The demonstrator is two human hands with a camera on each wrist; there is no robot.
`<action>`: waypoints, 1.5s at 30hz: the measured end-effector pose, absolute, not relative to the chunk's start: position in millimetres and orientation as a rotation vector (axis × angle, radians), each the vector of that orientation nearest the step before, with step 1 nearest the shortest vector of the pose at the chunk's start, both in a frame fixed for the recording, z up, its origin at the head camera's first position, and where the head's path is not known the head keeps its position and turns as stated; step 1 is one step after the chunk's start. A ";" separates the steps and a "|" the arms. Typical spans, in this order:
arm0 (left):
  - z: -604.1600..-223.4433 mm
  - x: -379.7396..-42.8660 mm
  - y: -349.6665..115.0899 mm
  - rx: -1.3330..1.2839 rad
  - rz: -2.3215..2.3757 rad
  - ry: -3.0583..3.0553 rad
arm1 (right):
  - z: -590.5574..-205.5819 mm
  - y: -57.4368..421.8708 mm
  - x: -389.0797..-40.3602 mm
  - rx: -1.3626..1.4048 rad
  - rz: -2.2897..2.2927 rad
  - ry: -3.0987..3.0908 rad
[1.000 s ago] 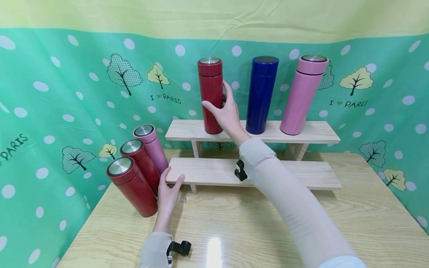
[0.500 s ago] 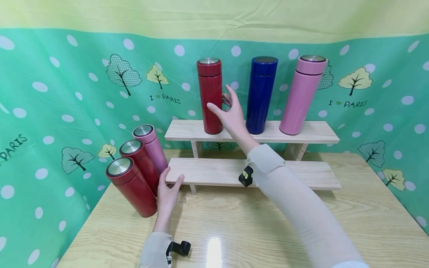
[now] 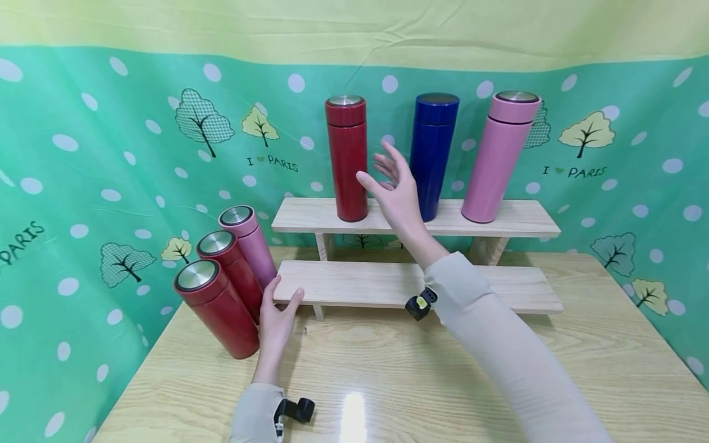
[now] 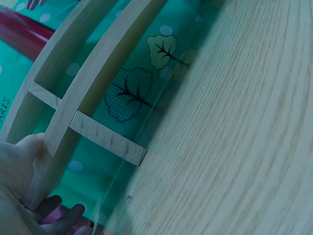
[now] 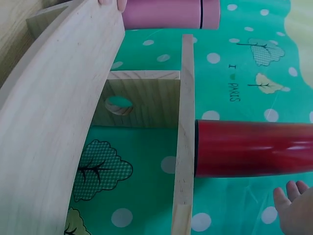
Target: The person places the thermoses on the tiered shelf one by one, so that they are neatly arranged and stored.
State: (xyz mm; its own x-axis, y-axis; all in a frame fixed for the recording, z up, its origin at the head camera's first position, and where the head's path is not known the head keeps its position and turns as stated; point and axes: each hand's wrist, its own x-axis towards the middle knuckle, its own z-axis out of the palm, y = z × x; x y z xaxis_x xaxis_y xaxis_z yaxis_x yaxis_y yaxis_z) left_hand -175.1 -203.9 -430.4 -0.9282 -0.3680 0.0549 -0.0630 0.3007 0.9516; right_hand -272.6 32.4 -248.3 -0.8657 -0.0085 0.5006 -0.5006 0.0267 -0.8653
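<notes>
A red thermos flask point(image 3: 348, 163) stands upright on the upper board point(image 3: 304, 215) of a two-tier wooden shelf. Just to its right, my right hand point(image 3: 401, 197) is held apart from it with relaxed, spread fingers and nothing in them. That hand overlaps the lower part of a blue flask point(image 3: 434, 135) in the head view. A pink flask point(image 3: 501, 163) stands further right on the same board. My left hand point(image 3: 278, 320) grips the left end of the lower board point(image 3: 343, 283), the thumb and fingers on either side of it in the left wrist view point(image 4: 19, 181).
Left of the shelf, close by my left hand, stand a pink flask point(image 3: 259, 249) and two red flasks, one behind point(image 3: 240, 267) and one in front point(image 3: 221, 314). A green dotted cloth point(image 3: 138, 184) hangs behind the wood-grain table point(image 3: 360, 357).
My right hand has let go of the red flask on the upper board and drawn away to the right. The flask stays in place. My left hand keeps its grip on the lower board.
</notes>
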 end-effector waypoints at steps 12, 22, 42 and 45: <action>-429.5 -174.5 -203.9 0.401 -1.667 -2.321 | -253.0 47.5 -246.4 0.612 1.933 -1.824; -431.3 -175.7 -203.8 0.405 -1.661 -2.320 | -261.0 59.2 -220.6 0.755 1.853 -1.778; -427.5 -175.2 -203.2 0.392 -1.661 -2.320 | -292.1 101.7 -175.1 0.884 1.834 -1.796; -428.0 -175.0 -203.3 0.387 -1.664 -2.318 | -298.6 108.4 -169.7 0.901 1.844 -1.768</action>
State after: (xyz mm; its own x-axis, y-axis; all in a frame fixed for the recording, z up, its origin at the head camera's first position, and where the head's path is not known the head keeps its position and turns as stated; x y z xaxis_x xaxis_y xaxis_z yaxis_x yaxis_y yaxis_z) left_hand -175.0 -203.3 -428.0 -0.9303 -0.3626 0.0558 -0.0631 0.3078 0.9493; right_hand -169.7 108.4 -298.6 -0.6966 -0.1288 0.7058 -0.6998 -0.0949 -0.7080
